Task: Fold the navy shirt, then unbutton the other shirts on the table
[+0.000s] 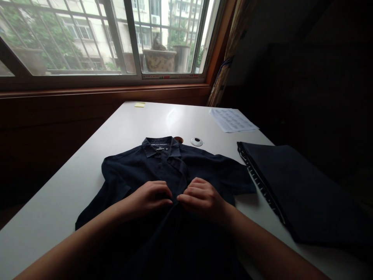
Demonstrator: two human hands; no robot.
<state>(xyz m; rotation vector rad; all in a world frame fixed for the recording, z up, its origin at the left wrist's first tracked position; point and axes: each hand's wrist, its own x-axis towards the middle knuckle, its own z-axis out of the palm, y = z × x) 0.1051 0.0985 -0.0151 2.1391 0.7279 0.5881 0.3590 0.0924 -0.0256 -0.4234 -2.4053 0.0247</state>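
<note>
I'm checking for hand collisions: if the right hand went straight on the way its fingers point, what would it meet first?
Probably the left hand, facing the right hand across the dark shirt, though exact depth is unclear.

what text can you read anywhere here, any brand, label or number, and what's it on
Nothing can be read for certain.
White print inside the neck of the dark collared shirt: too small and blurred to read.
Rows of print on the paper sheets: too blurred to read.
Red and green marks on the strip along the window's lower frame: too small to tell whether they are words.
</note>
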